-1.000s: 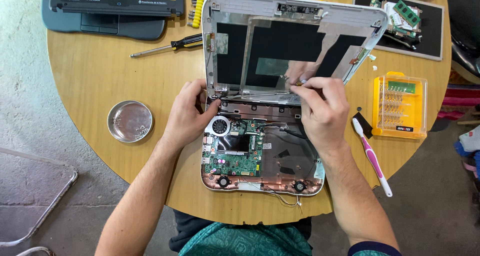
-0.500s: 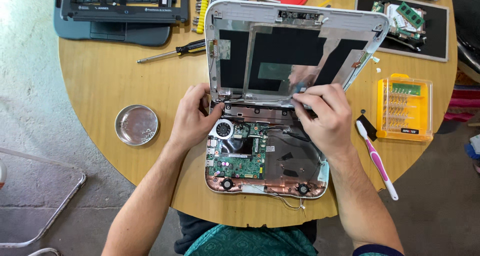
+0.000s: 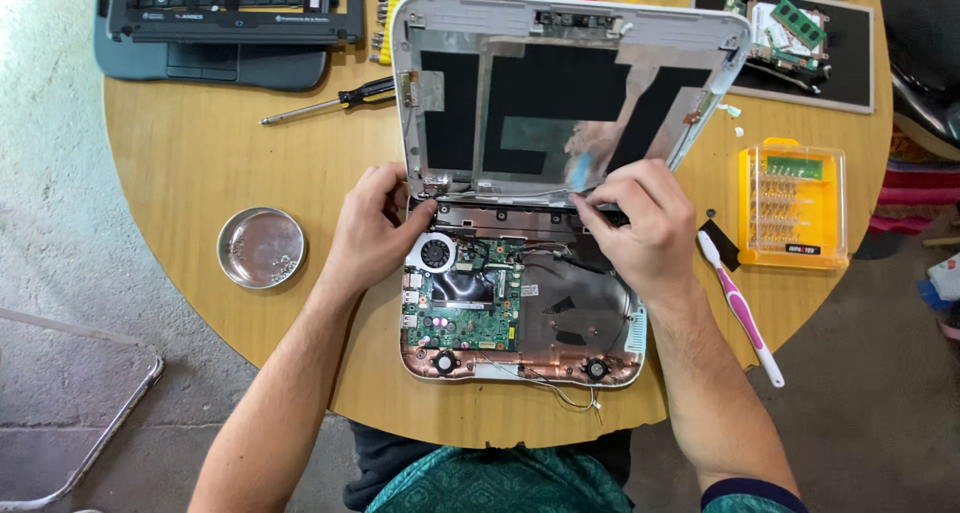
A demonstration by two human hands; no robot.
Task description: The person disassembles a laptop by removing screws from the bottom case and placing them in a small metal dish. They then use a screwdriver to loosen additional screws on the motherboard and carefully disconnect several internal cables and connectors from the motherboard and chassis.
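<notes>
A small opened laptop lies on a round wooden table (image 3: 200, 173). Its base (image 3: 560, 318) shows a green circuit board (image 3: 465, 303) and a round fan (image 3: 437, 253). The white lid shell (image 3: 560, 93) has no screen and stands open behind it. My left hand (image 3: 372, 235) grips the lid's left hinge corner, fingertips beside the fan. My right hand (image 3: 640, 228) is pinched on a thin dark piece at the hinge strip; what it is stays hidden under the fingers.
A round metal dish (image 3: 261, 248) with small screws sits to the left. A black-and-yellow screwdriver (image 3: 330, 101) lies behind it. At the right are an orange bit case (image 3: 792, 203) and a pink toothbrush (image 3: 742, 311). Another laptop casing (image 3: 220, 23) and a dark panel carrying loose parts (image 3: 850, 63) lie at the back.
The view has shifted slightly. Both hands stay at the hinge line; my right fingers have dropped a little from the lid's lower edge onto the hinge strip.
</notes>
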